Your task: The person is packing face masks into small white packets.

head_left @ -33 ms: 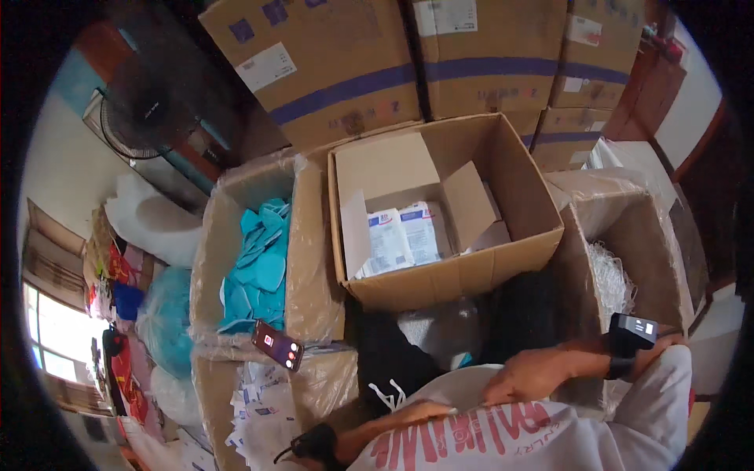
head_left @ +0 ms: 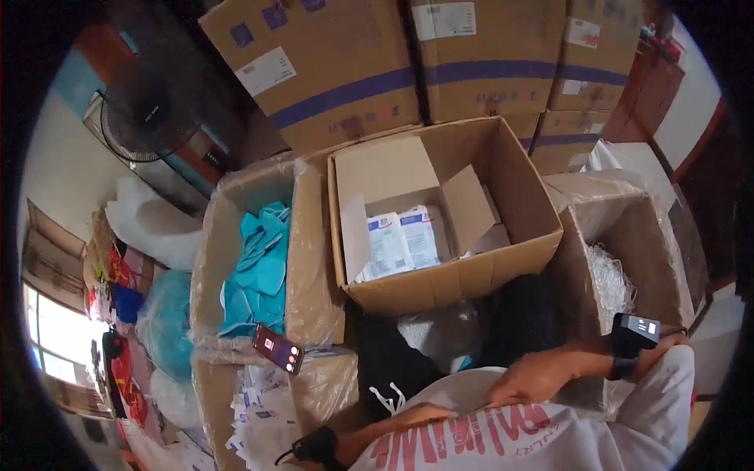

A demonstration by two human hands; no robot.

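Observation:
Both my hands are low in front of my body, at the front of my light grey sweatshirt (head_left: 479, 436) with red lettering. My left hand (head_left: 420, 416) lies along the shirt and points right; its fingers are largely hidden by the cloth. Close beside it, my right hand (head_left: 534, 377) has its fingers curled down against the shirt; what they hold, if anything, is hidden. Ahead of my lap stands a large open carton (head_left: 416, 294), holding a smaller open box (head_left: 385, 165) with white-and-blue packets (head_left: 400, 239) in it.
On the left, one lined carton (head_left: 314, 259) holds turquoise pieces (head_left: 263, 267); a nearer one holds printed white packets (head_left: 255, 412). A phone (head_left: 277, 348) rests at their shared edge. White stringy material (head_left: 611, 286) fills a right-hand carton. Taped cartons (head_left: 338, 78) are stacked behind; a fan (head_left: 149, 118) stands left.
My right hand has shifted very slightly to the right. The cartons and their contents stay as they were.

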